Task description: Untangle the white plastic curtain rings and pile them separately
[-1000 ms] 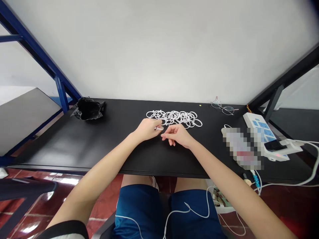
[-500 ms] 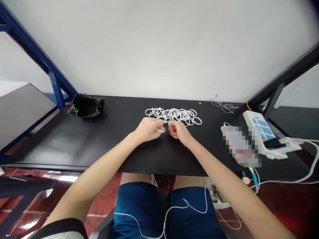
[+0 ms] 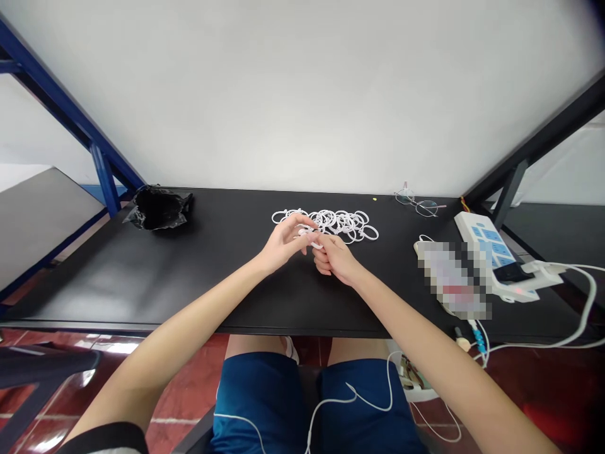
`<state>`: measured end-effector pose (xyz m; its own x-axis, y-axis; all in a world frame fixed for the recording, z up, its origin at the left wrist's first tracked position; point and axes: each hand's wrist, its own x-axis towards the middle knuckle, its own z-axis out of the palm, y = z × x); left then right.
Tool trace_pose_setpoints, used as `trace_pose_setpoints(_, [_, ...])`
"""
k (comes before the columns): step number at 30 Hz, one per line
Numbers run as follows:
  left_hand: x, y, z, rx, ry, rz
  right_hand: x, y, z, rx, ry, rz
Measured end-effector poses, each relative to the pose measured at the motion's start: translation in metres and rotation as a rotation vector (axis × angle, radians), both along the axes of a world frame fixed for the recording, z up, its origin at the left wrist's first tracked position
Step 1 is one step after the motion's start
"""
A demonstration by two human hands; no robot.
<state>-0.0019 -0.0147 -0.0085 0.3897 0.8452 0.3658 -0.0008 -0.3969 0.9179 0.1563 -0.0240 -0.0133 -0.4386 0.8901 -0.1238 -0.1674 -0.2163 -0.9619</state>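
A small white ring (image 3: pixel 316 245) is between my two hands, low over the desk. My right hand (image 3: pixel 339 258) is closed, its thumb and forefinger pinching the ring from the right. The thumb and fingers of my left hand (image 3: pixel 280 244) curve around the ring's other side, fingertips meeting at the right hand; they partly cover it. Just behind the hands lies a loose heap of white rings (image 3: pixel 348 222) with small knobs on them, on the black desk (image 3: pixel 227 233). My left fingers overlap the heap's near edge in view.
An open black plastic bag (image 3: pixel 159 209) stands at the back left. On the right are eyeglasses (image 3: pixel 420 203), a blurred-out phone-like object (image 3: pixel 451 277), and a white power strip (image 3: pixel 486 236) with plugs. A white cable (image 3: pixel 335 395) crosses my lap.
My hands have come together, the left moving right to meet the right. The left fist has loosened, and the white ring now sits between both hands. The view has tilted slightly.
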Motion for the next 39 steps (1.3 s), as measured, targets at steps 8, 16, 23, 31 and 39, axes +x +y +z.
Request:
trace_pose_setpoints(8, [0.004, -0.011, -0.015, 0.309, 0.304, 0.12, -0.012, -0.006, -0.017, 0.299, -0.076, -0.155])
trace_pose_setpoints(16, [-0.004, -0.005, -0.014, 0.794, 0.306, 0.2, -0.013, -0.017, -0.012, 0.459, -0.19, -0.09])
trace_pose_setpoints(23, [0.0, -0.005, -0.01, 1.109, 0.212, 0.249, -0.011, -0.023, -0.016, 0.645, -0.279, -0.095])
trace_pose_setpoints(31, [-0.004, -0.003, -0.008, 1.236, 0.216, 0.265, -0.009, -0.025, -0.02, 0.743, -0.321, -0.061])
trace_pose_setpoints(39, [-0.007, -0.003, -0.005, 1.236, 0.238, 0.23, -0.01, -0.024, -0.022, 0.737, -0.341, -0.072])
